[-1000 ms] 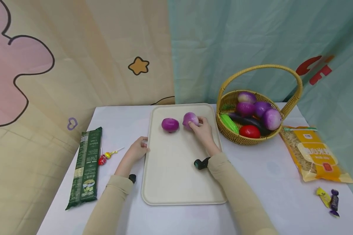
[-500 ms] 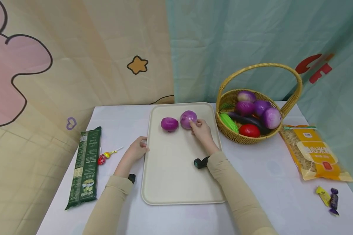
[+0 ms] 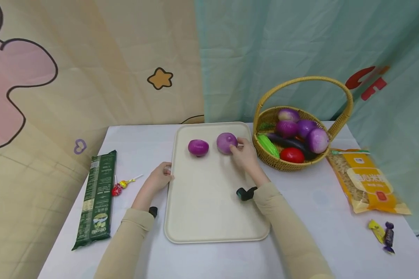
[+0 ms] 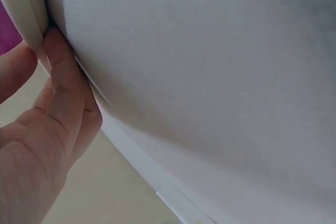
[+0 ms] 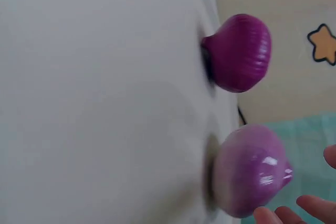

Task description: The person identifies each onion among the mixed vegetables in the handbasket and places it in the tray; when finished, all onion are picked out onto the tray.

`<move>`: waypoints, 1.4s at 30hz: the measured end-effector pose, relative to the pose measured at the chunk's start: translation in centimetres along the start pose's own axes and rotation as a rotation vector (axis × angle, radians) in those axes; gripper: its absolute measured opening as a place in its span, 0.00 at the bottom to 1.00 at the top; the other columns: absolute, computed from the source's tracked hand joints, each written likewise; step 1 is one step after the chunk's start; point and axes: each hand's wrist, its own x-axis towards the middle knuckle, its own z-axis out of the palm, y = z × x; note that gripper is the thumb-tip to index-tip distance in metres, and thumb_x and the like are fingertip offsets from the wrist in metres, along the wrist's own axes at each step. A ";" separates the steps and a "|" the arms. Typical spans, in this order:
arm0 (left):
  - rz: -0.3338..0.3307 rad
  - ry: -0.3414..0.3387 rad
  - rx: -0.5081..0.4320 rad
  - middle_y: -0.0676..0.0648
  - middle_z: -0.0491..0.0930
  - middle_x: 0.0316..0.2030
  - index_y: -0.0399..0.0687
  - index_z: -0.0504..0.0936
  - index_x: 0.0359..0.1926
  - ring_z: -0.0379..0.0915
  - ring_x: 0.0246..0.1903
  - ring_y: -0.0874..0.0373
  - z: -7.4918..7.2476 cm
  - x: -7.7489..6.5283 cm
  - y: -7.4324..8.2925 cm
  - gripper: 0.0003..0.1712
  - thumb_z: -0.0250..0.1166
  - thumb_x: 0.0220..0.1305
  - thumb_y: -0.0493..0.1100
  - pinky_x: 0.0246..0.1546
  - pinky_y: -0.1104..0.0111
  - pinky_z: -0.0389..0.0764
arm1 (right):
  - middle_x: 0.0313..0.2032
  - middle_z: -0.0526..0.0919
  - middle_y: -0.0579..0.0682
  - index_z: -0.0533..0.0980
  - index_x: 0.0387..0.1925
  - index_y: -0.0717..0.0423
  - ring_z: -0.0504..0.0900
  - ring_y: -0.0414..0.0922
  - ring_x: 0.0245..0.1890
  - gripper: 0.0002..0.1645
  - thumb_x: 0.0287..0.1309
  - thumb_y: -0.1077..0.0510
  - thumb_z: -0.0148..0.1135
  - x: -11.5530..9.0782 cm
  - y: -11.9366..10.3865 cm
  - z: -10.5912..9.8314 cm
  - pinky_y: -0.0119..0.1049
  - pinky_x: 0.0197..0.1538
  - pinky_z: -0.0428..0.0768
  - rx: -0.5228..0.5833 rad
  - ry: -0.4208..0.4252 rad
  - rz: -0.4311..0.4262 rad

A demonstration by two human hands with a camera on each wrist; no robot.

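Note:
The cream tray (image 3: 213, 209) lies on the white table. At its left edge my left hand (image 3: 157, 178) pinches the rim between thumb and fingers, as the left wrist view shows up close. A light purple onion (image 3: 226, 143) sits near the tray's far right with its pointed tip up. My right hand (image 3: 246, 157) is just to the right of this onion, its fingers (image 5: 315, 209) spread and loosely bent beside it, holding nothing. A darker, flatter onion (image 3: 198, 147) stands to the left, a small gap away.
A wicker basket (image 3: 283, 166) of onions, an eggplant and a tomato stands right of the tray. Further right lie a yellow grain bag (image 3: 370, 180) and wrapped candies (image 3: 388, 238). At left are a green packet (image 3: 97, 197) and two lollipops (image 3: 117, 190).
The light purple onion has turned from lying sideways to tip up. My right hand has let go and drawn slightly right. The left hand keeps its place at the tray's rim.

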 end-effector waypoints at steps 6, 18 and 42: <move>-0.001 -0.001 0.015 0.34 0.74 0.52 0.36 0.61 0.70 0.72 0.49 0.44 0.0 0.0 0.0 0.32 0.56 0.67 0.34 0.51 0.54 0.74 | 0.60 0.75 0.60 0.72 0.62 0.62 0.74 0.55 0.62 0.26 0.67 0.54 0.58 -2.6 -0.8 -4.5 0.49 0.63 0.74 0.066 0.069 -0.195; 0.006 -0.008 0.019 0.32 0.74 0.52 0.35 0.61 0.70 0.72 0.49 0.43 -0.3 0.0 -0.1 0.31 0.56 0.68 0.34 0.52 0.53 0.74 | 0.55 0.77 0.56 0.76 0.57 0.61 0.75 0.49 0.59 0.26 0.64 0.48 0.62 -4.2 3.6 -14.0 0.41 0.63 0.75 0.053 0.513 -0.132; 0.016 -0.008 0.008 0.33 0.74 0.50 0.34 0.62 0.69 0.73 0.47 0.44 -0.3 -0.1 0.2 0.31 0.57 0.67 0.33 0.50 0.56 0.75 | 0.69 0.61 0.64 0.56 0.71 0.61 0.54 0.60 0.69 0.51 0.60 0.33 0.59 -1.3 9.1 -16.2 0.56 0.69 0.57 -0.144 0.600 0.182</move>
